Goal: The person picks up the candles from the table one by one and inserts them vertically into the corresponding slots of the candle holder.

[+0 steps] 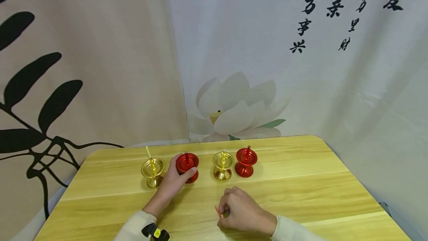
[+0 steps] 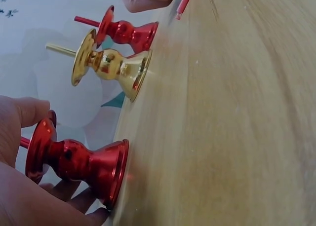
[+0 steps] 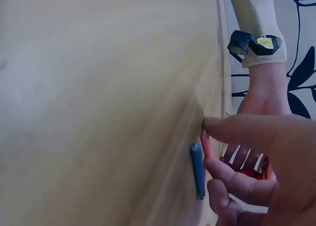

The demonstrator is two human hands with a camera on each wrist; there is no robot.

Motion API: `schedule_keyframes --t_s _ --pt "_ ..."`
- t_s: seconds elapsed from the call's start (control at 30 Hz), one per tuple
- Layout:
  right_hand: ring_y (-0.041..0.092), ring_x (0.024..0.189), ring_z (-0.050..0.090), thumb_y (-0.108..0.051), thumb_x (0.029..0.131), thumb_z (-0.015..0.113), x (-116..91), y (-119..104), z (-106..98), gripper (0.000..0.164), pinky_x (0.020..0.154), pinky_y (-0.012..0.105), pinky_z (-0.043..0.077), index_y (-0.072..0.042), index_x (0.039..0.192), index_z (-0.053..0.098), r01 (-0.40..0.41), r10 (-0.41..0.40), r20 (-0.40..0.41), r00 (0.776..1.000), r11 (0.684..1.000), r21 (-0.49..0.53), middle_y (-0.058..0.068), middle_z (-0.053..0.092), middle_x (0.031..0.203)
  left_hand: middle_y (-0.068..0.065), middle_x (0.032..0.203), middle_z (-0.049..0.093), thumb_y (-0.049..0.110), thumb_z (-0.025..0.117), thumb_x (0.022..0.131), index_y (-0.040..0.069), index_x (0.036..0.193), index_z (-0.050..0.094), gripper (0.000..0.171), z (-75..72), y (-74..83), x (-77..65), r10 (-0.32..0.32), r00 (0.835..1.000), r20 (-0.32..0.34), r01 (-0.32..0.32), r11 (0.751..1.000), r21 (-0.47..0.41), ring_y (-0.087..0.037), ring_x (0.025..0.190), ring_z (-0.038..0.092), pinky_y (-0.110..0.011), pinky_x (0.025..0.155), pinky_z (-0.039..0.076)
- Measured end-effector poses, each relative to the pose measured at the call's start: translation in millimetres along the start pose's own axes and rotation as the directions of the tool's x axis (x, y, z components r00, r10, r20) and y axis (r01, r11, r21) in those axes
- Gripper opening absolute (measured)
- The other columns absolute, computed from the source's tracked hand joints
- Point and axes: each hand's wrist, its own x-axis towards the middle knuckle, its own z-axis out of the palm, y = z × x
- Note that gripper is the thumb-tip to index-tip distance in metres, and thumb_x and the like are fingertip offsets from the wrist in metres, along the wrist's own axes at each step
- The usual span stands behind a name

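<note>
In the head view my left hand [image 1: 172, 185] grips a shiny red candle holder [image 1: 187, 161], thumb on the near side and fingers round the far side. The left wrist view shows that holder [image 2: 74, 159] upright at the tabletop, a thin red candle [image 2: 24, 142] rising from its dish. My right hand [image 1: 242, 211] is low over the table to the right, thumb and forefinger pinching a small pinkish-red candle [image 1: 218, 212]. Close beside those fingertips in the right wrist view is a short blue candle [image 3: 197, 169].
A gold holder [image 1: 153, 167] with a leaning yellow candle stands left of my left hand. To the right stand another gold holder [image 1: 223, 160] and a second red holder [image 1: 246, 157], each with a candle. Behind the wooden table [image 1: 317, 181] hangs a printed curtain [image 1: 133, 66].
</note>
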Motion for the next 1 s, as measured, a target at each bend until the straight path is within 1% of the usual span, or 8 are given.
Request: schedule_keyframes --t_s 0.17,0.27,0.43,0.63,0.77,0.9,1.0 --pt "-0.005 0.078 0.050 -0.018 0.078 0.100 2.2 1.6 -3.5 0.021 0.076 0.018 0.043 -0.022 0.083 0.080 0.029 -0.030 0.032 0.999 0.999 0.032 -0.025 0.063 0.078 -0.029 0.158 0.053 0.026 0.078 0.105 0.000 0.166 0.033 0.080 0.3 -1.5 0.7 0.018 1.000 -0.001 -0.018 1.000 -0.012 -0.047 0.145 0.053 -0.063 0.117 0.045" --pt "-0.011 0.073 0.056 -0.012 0.081 0.099 4.0 2.1 -4.4 0.020 0.075 0.014 0.046 -0.021 0.083 0.081 0.040 -0.044 0.057 0.997 0.997 0.062 -0.025 0.067 0.074 -0.028 0.157 0.054 0.025 0.078 0.105 0.001 0.165 0.034 0.078 0.0 -2.1 0.5 0.025 1.000 0.001 -0.025 0.999 -0.021 -0.046 0.145 0.053 -0.062 0.117 0.046" --pt "-0.015 0.066 0.058 -0.004 0.082 0.095 6.4 1.5 -5.7 0.020 0.065 0.010 0.051 -0.018 0.080 0.081 0.037 -0.047 0.083 0.995 0.992 0.120 -0.023 0.069 0.073 -0.028 0.157 0.054 0.024 0.078 0.105 0.002 0.165 0.035 0.077 -0.6 -2.9 0.5 0.029 1.000 0.008 -0.028 0.999 -0.039 -0.045 0.145 0.053 -0.061 0.116 0.047" --pt "-0.014 0.061 0.056 -0.001 0.075 0.093 11.9 -1.5 -6.9 0.022 0.059 0.012 0.051 -0.018 0.077 0.080 0.035 -0.050 0.091 0.995 0.987 0.155 -0.025 0.066 0.068 -0.029 0.157 0.054 0.023 0.078 0.105 0.002 0.165 0.035 0.077 -1.2 -2.7 0.9 0.028 1.000 0.012 -0.027 0.999 -0.044 -0.046 0.145 0.053 -0.062 0.117 0.045" --pt "-0.014 0.061 0.057 0.002 0.076 0.089 20.6 -1.3 -5.1 0.019 0.059 0.013 0.053 -0.015 0.078 0.080 0.051 -0.064 0.057 0.996 0.976 0.213 -0.024 0.066 0.069 -0.029 0.156 0.055 0.023 0.079 0.105 0.003 0.165 0.035 0.077 -1.6 -3.2 1.1 0.031 0.999 0.017 -0.030 0.998 -0.057 -0.046 0.145 0.053 -0.061 0.118 0.044" --pt "-0.008 0.063 0.060 0.004 0.077 0.084 31.9 -1.5 -3.7 0.017 0.062 0.015 0.054 -0.012 0.079 0.079 0.063 -0.069 0.009 0.998 0.952 0.299 -0.021 0.066 0.069 -0.028 0.155 0.055 0.023 0.079 0.105 0.003 0.165 0.035 0.077 -2.1 -4.6 1.8 0.033 0.999 0.023 -0.031 0.997 -0.067 -0.045 0.145 0.054 -0.060 0.118 0.044" --pt "-0.004 0.065 0.062 0.005 0.078 0.082 41.1 -3.6 -1.7 0.016 0.063 0.018 0.055 -0.011 0.080 0.078 0.054 -0.049 -0.022 0.999 0.932 0.358 -0.019 0.066 0.070 -0.028 0.156 0.055 0.023 0.079 0.105 0.003 0.165 0.035 0.077 -2.2 -5.7 2.2 0.032 0.999 0.026 -0.030 0.997 -0.072 -0.045 0.145 0.054 -0.061 0.118 0.045"
